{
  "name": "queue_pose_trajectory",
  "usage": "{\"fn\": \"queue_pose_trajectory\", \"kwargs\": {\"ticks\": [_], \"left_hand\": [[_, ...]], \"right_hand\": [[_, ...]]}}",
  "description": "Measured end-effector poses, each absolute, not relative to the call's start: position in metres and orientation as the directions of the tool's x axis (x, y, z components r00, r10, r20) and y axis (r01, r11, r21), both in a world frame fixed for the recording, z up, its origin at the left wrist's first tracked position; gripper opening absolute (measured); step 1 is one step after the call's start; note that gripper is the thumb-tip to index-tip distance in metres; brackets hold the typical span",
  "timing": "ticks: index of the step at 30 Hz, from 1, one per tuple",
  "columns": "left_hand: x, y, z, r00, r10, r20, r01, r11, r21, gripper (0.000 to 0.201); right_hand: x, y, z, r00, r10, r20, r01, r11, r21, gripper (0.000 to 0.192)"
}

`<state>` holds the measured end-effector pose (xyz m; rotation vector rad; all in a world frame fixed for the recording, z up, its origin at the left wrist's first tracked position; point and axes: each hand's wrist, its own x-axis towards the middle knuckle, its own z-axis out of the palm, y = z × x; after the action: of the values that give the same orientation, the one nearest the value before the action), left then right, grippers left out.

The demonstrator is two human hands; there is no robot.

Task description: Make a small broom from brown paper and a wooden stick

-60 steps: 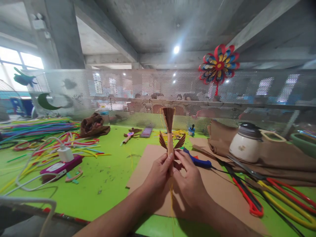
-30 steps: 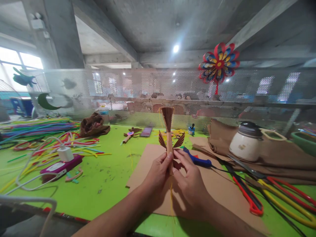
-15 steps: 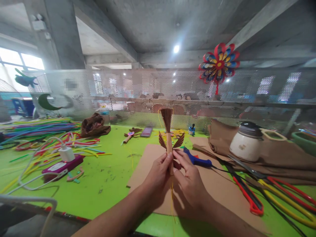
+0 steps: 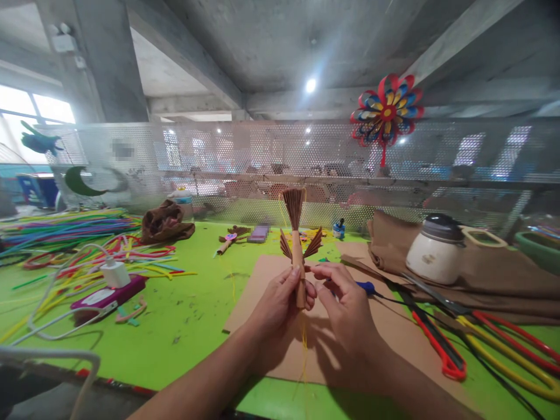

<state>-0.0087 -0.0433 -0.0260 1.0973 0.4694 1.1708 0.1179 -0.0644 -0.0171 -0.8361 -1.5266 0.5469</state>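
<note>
My left hand (image 4: 277, 291) holds a brown paper craft figure (image 4: 298, 251) upright, thumb in front and fingers curled behind its rolled tube body. A pleated fan spreads at the figure's top, and two smaller pleated fans stick out at its sides like wings. Yellow string (image 4: 304, 338) hangs below it. Just right of the tube, my right hand (image 4: 350, 300) is open, its index finger and thumb apart. Behind that hand a blue-handled tool (image 4: 366, 287) with a black cord is mostly hidden. Under both hands lies a brown cardboard sheet (image 4: 258, 286).
At right are a red utility knife (image 4: 446, 350), large scissors (image 4: 516, 356), a white jar (image 4: 433, 251) and folded brown paper (image 4: 385, 233). Colourful pipe cleaners (image 4: 79, 227) and a purple power strip (image 4: 109, 297) lie left. A perforated screen (image 4: 245, 151) stands behind.
My right hand has come off the paper figure and moved slightly right, uncovering the lower tube. The left hand keeps its hold. The view has shifted a little.
</note>
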Motion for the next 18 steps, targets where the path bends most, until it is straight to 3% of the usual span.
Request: {"fn": "queue_pose_trajectory", "kwargs": {"ticks": [8,14,16,18], "left_hand": [[-0.014,-0.043,-0.016,0.294,0.930,0.221,-0.471,-0.060,0.880,0.036],[-0.021,-0.035,-0.012,0.178,0.960,0.215,-0.503,-0.099,0.858,0.033],[-0.023,-0.033,-0.012,0.179,0.960,0.215,-0.500,-0.099,0.861,0.031],[-0.024,-0.032,-0.012,0.196,0.955,0.223,-0.489,-0.102,0.866,0.031]], "right_hand": [[0.135,-0.051,-0.015,0.042,0.920,0.390,0.145,0.381,-0.913,0.026],[0.169,-0.030,0.000,0.113,0.940,0.321,0.068,0.315,-0.947,0.024],[0.186,-0.021,0.004,0.098,0.944,0.314,0.160,0.296,-0.942,0.024],[0.202,-0.014,0.004,-0.004,0.930,0.367,0.385,0.340,-0.858,0.024]]}}
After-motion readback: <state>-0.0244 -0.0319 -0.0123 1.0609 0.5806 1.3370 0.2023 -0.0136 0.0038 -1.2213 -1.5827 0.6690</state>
